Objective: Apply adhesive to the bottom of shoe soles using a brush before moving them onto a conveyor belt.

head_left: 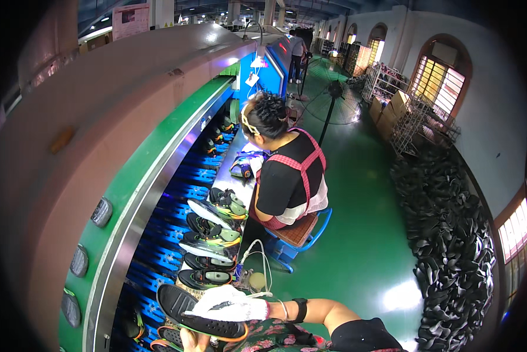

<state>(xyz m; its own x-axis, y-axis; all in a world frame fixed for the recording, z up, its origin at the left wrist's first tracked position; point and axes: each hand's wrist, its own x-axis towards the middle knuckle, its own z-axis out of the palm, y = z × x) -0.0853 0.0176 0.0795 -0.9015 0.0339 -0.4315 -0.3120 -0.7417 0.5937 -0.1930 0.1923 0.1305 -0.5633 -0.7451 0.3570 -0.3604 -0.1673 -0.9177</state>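
A black shoe (175, 303) with an orange and green edge is tilted between my hands at the lower edge. Bare fingers of my left hand (194, 341) grip it from below; the rest of that hand is out of the picture. My right hand (231, 306), in a white glove, is closed over its upper side and hides part of it. More dark shoes (168, 337) show just left of my left hand. Beyond my hands, a row of black and grey shoes (213, 236) with bright coloured edges lies along the narrow work ledge.
Blue slatted conveyor (158, 243) runs along the left, beside a green belt (122, 202) carrying several soles. A co-worker (290, 170) sits ahead on a stool (298, 234). White cable (262, 252) loops near my right wrist. Dark shoe parts (451, 252) are piled at right; a fan (334, 91) stands beyond.
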